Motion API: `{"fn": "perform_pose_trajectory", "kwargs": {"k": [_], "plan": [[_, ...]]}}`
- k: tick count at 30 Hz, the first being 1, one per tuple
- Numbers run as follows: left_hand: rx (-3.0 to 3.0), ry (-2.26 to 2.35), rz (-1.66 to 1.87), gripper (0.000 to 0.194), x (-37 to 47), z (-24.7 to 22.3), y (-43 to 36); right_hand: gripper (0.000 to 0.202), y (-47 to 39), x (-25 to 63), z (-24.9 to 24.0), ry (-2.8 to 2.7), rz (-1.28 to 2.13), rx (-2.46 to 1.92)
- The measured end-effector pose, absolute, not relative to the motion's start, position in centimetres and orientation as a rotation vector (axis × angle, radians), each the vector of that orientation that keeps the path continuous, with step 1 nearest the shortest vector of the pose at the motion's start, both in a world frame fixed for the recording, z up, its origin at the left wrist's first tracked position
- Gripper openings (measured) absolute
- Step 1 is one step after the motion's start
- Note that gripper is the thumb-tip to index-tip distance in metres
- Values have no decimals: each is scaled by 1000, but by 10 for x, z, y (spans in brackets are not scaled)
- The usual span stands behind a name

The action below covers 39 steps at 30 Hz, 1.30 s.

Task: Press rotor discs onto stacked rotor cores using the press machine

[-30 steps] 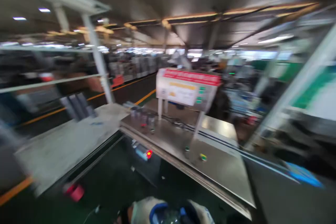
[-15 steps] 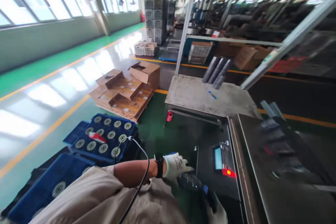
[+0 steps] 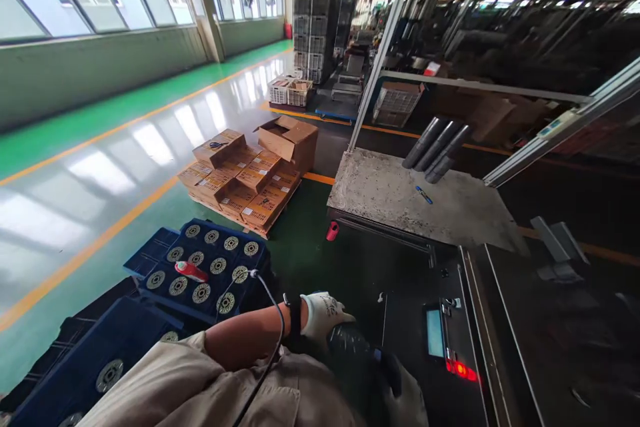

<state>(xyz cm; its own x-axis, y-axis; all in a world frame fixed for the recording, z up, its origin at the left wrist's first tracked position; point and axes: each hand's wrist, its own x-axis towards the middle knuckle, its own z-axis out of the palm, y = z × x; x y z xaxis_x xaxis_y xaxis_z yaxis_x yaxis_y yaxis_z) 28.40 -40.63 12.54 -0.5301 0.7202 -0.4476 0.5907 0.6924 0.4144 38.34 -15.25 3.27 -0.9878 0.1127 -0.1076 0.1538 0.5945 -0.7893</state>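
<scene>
Dark glossy item (image 3: 347,340) between gloved left hand (image 3: 323,317) and right hand (image 3: 406,392), with left fingers curled over one end, right fingers too shadowed to tell how far open. On pale desk (image 3: 373,190), grey tubes (image 3: 434,147) toward far edge, blue-yellow tool (image 3: 424,195) nearby.

This is a factory floor or industrial workshop: beyond the grip (image 3: 327,320) lie stacked cartons (image 3: 250,180) on a pallet, tall stacks of crates (image 3: 313,37) and floor lanes edged by orange lines (image 3: 150,199); to its left, blue trays (image 3: 207,267) hold round parts.
</scene>
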Motion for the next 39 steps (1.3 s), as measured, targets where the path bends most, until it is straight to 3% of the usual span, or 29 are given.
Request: {"fn": "perform_pose_trajectory", "kwargs": {"k": [7, 11, 16, 22, 31, 39], "plan": [[1122, 2442, 113, 92, 218, 135, -460, 66, -222, 310, 58, 2574, -1527, 183], [1117, 2511, 294, 84, 179, 124, -485, 73, -244, 273, 57, 2493, -1606, 466], [851, 2678, 536, 95, 118, 93, -501, 83, -241, 203, 44, 2539, -1602, 724], [471, 2740, 609, 102, 21, 90, -523, 81, -254, 60, 42, 2699, -1625, 402], [-222, 2698, 410, 83, -79, 104, -597, 75, -316, -110, 78, 2501, -1623, -86], [-319, 2529, 362, 81, -165, 71, -673, 86, -384, -210, 46, 2425, -1638, 9]]}}
